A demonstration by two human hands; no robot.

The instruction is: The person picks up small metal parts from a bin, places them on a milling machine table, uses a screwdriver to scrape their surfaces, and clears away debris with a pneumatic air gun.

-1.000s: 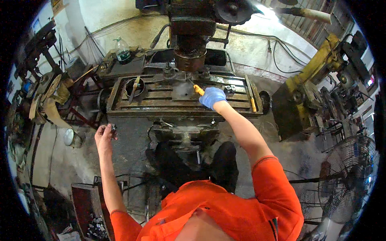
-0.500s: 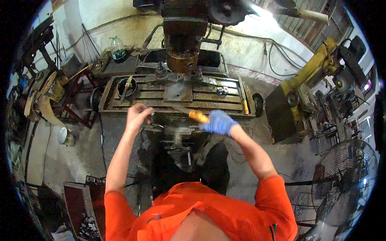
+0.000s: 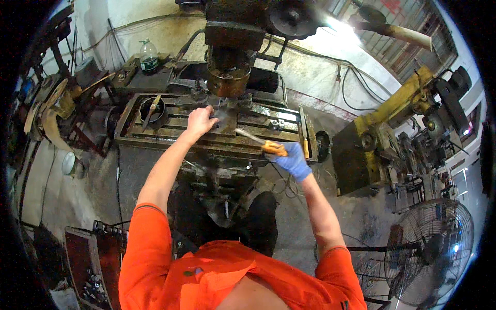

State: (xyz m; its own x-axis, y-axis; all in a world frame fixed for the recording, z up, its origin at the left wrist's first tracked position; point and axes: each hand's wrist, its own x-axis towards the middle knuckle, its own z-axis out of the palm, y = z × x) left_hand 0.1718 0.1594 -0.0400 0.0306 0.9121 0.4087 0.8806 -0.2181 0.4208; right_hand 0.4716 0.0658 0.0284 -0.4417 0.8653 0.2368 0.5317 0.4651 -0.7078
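Head view: with the right gloved hand (image 3: 293,161) clamped around a yellow-handled tool (image 3: 274,149) over the milling table's (image 3: 155,140) front edge, a slip could jab the left bare hand (image 3: 201,123), whose finger hold I cannot tell.

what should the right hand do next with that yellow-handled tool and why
Probably draw the yellow-handled tool slightly back: the gloved right hand holds it aimed toward the bare left hand, which is over the machine table.
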